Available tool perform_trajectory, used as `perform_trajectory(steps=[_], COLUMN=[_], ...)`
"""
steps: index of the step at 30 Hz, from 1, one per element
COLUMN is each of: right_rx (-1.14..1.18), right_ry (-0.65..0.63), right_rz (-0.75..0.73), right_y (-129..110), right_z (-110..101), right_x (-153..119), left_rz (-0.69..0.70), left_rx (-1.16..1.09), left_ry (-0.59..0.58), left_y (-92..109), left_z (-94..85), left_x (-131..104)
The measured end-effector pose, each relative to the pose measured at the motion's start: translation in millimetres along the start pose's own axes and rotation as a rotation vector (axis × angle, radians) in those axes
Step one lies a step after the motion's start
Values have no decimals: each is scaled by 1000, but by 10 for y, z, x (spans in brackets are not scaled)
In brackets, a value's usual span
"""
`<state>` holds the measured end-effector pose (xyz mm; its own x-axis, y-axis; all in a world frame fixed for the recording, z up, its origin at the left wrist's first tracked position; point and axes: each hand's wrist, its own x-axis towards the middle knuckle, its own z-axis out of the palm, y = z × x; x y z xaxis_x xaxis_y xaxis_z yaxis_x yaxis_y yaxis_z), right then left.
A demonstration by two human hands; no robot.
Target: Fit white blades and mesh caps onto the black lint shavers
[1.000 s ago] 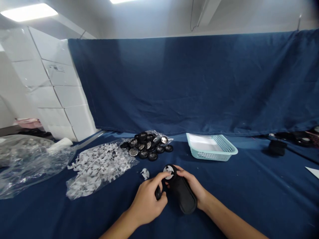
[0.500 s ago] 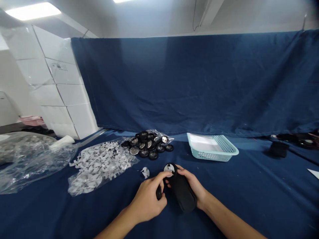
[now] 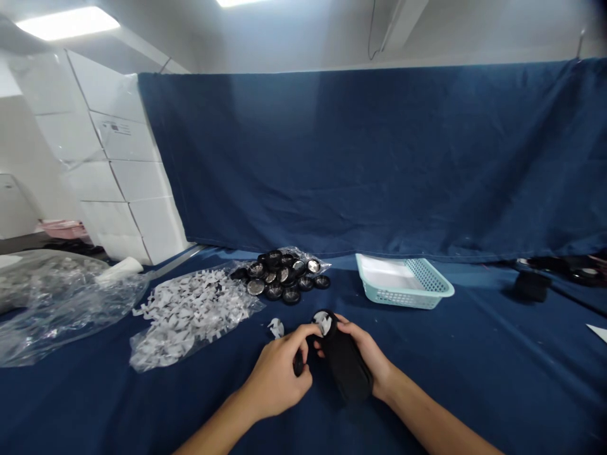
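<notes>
Gripping matte, elongated black casing (image 3: 349,370): right fingers (image 3: 355,330).

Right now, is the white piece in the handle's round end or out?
In: the black handle surrounds the white piece at its round end; whether fully seated, I cannot tell.

The caps (image 3: 283,275) lie between the heaped pieces (image 3: 192,313), left, and the basket (image 3: 403,297), right.

The long black object (image 3: 349,366) looks matt and smooth, perhaps plastic.
</notes>
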<state>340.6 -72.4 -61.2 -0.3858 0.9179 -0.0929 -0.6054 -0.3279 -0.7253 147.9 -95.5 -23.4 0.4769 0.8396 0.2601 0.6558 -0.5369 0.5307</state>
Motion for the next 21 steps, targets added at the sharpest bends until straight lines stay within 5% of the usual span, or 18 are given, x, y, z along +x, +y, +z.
perform_trajectory(steps=[10,21], right_rx=[-31,-17], right_ry=[-4,-14], right_rz=[-11,-9], right_y=[-18,2], right_z=[26,12], right_x=[-7,-4], left_rz=[-4,-104], left_rx=[-53,2], left_ry=[-107,116], left_y=[51,-3], left_z=[-59,-27], left_x=[-1,29])
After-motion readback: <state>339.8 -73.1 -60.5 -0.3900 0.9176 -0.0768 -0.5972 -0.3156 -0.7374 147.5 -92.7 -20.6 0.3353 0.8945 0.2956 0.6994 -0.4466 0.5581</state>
